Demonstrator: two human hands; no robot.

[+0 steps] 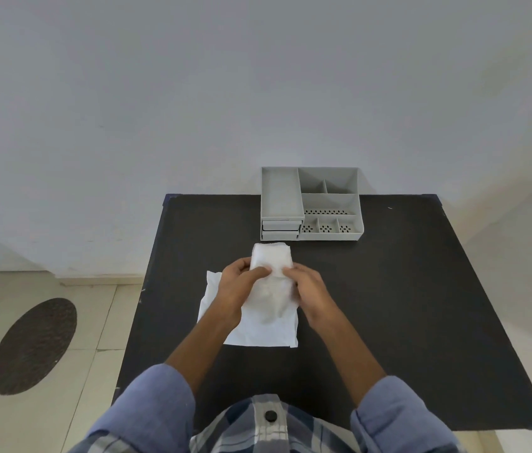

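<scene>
Over black table [388, 289], both hands' fingers [259, 272] pinch white cloth [271, 256].

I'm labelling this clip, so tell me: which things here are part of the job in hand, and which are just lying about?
In use: white cloth, gripped by the left hand and the right hand; black table under it.
Lying about: grey organiser at the table's far edge; dark oval mat on the floor.
</scene>
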